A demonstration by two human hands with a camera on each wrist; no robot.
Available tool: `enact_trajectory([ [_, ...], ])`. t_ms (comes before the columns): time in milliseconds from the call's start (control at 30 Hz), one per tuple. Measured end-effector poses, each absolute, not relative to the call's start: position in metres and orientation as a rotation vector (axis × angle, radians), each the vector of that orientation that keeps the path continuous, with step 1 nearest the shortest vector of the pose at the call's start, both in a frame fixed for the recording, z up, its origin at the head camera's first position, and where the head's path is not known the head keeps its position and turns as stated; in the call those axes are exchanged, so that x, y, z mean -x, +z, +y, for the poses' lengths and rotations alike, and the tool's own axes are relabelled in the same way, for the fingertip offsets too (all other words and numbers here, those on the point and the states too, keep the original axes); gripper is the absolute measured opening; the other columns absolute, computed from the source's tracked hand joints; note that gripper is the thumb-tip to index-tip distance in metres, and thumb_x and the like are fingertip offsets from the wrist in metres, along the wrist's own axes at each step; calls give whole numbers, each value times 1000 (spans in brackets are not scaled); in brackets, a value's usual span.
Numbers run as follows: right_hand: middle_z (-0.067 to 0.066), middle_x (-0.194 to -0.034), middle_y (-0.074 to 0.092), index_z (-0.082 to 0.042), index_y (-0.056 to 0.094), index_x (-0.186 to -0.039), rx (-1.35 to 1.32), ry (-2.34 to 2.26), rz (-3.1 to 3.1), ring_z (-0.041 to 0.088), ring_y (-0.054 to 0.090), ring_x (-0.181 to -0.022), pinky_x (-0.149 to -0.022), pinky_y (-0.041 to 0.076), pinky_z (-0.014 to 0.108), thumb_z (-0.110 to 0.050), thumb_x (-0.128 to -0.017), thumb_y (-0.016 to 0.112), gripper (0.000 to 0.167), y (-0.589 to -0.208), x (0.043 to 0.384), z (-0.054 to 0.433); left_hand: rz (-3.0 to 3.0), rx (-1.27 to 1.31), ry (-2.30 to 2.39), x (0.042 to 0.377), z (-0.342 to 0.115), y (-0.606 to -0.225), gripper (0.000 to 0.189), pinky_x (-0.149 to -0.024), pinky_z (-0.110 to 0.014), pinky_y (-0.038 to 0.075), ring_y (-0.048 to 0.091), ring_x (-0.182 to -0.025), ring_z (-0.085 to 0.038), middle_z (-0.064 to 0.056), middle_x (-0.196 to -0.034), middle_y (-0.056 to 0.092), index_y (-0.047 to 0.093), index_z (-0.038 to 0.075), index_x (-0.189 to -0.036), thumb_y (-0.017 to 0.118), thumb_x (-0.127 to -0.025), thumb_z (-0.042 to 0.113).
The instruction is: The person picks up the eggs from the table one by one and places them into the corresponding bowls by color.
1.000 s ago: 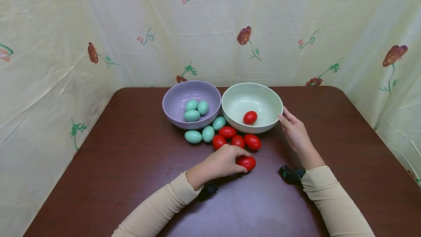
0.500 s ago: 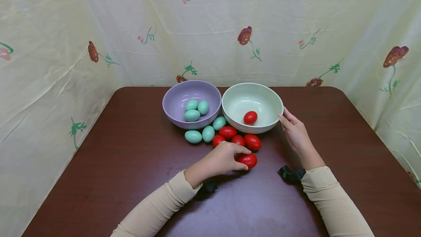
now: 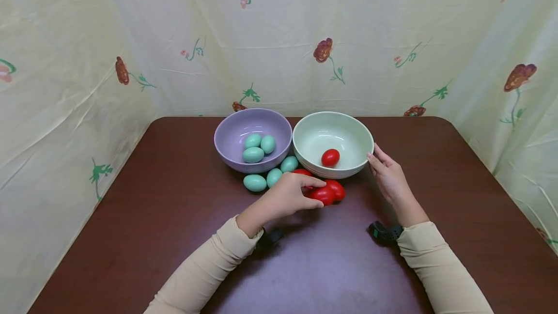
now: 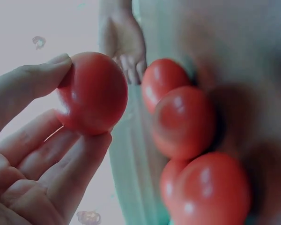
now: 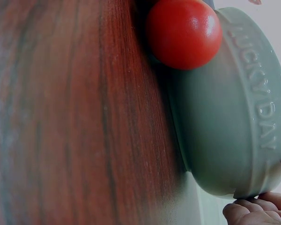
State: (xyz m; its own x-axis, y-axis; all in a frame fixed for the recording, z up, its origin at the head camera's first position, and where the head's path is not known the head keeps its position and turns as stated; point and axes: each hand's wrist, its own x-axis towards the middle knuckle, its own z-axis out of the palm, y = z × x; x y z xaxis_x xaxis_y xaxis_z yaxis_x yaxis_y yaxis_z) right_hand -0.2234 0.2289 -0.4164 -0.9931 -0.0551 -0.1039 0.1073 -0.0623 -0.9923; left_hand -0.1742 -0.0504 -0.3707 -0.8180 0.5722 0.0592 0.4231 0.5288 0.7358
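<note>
My left hand [image 3: 281,198] pinches a red egg [image 3: 321,196] between thumb and fingertips, above the table in front of the pale green bowl [image 3: 340,135]. The left wrist view shows this held egg [image 4: 93,93] beside several other red eggs [image 4: 185,121], which stand near the bowl's side. My right hand [image 3: 392,180] holds the green bowl at its right side, thumb at the rim and fingers outside. One red egg [image 3: 330,158] lies inside that bowl. In the head view my left hand partly hides the loose red eggs.
A purple bowl [image 3: 224,142] with 3 turquoise eggs [image 3: 253,154] stands left of the green bowl, close beside it. Turquoise eggs [image 3: 255,182] lie in front on the brown table [image 3: 174,197]. A floral curtain [image 3: 270,38] hangs behind.
My left hand has lifted the front red egg and moved it toward the green bowl, now overlapping the other red eggs. The right hand stays at the bowl.
</note>
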Motion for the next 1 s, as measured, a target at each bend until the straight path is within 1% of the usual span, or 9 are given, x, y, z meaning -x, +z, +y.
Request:
enact_trajectory([
  [67, 5, -167, 1, -10, 8, -158, -59, -2214, 2068, 18, 8, -153, -123, 12, 37, -26, -105, 48, 69, -416, 224, 229, 2574, -807, 1173, 178, -52, -365, 39, -69, -16, 49, 60, -83, -12, -1, -106, 77, 73, 13, -120, 80, -83, 20],
  [133, 5, -167, 1, -10, 8, -158, -61, -2209, 2069, 18, 8, -153, -123, 12, 37, -27, -105, 48, 69, -416, 224, 229, 2586, -773, 1175, 183, -53, -359, 39, -67, -16, 49, 58, -80, -11, -1, -105, 77, 73, 14, -121, 81, -83, 20],
  [200, 5, -167, 1, -10, 7, -158, -55, -2212, 2063, 17, 8, -153, -123, 11, 37, -27, -105, 48, 69, -416, 224, 229, 2602, -739, 1171, 187, -54, -354, 39, -65, -17, 47, 56, -77, -12, 0, -101, 77, 74, 16, -121, 80, -83, 22],
  [267, 5, -167, 0, -10, 7, -158, -47, -2216, 2059, 17, 7, -153, -123, 11, 36, -26, -105, 48, 69, -416, 224, 229, 2623, -736, 1173, 191, -55, -349, 38, -69, -17, 48, 58, -82, -10, 2, -102, 77, 74, 17, -120, 80, -83, 23],
  [367, 5, -167, 0, -10, 6, -158, -40, -2224, 2056, 17, 7, -153, -123, 10, 36, -25, -105, 47, 69, -415, 225, 229, 2624, -721, 1205, 198, -56, -344, 38, -74, -19, 50, 62, -85, -11, 2, -100, 77, 74, 18, -120, 80, -83, 25],
  [433, 5, -167, 1, -10, 7, -158, -48, -2216, 2064, 17, 8, -153, -123, 11, 36, -25, -105, 47, 68, -415, 224, 229, 2617, -705, 1231, 202, -56, -342, 39, -78, -19, 51, 66, -89, -10, 2, -103, 77, 74, 19, -121, 80, -83, 25],
  [600, 4, -167, 1, -11, 8, -158, -63, -2205, 2072, 16, 9, -153, -123, 12, 36, -25, -105, 47, 67, -415, 225, 229, 2619, -637, 1249, 214, -54, -335, 42, -84, -21, 54, 71, -94, -12, 1, -111, 76, 72, 19, -123, 80, -83, 27],
  [833, 3, -167, 1, -12, 8, -158, -72, -2211, 2063, 15, 8, -153, -123, 12, 35, -25, -105, 47, 67, -415, 225, 229, 2666, -615, 1240, 232, -50, -327, 43, -93, -27, 53, 67, -110, -16, 0, -116, 75, 72, 17, -123, 80, -83, 28],
  [1000, 4, -167, -1, -11, 6, -158, -53, -2211, 2053, 16, 6, -153, -124, 10, 36, -24, -106, 45, 67, -415, 225, 228, 2670, -607, 1250, 242, -49, -327, 42, -96, -28, 53, 67, -112, -15, 0, -115, 75, 72, 17, -124, 79, -84, 28],
])
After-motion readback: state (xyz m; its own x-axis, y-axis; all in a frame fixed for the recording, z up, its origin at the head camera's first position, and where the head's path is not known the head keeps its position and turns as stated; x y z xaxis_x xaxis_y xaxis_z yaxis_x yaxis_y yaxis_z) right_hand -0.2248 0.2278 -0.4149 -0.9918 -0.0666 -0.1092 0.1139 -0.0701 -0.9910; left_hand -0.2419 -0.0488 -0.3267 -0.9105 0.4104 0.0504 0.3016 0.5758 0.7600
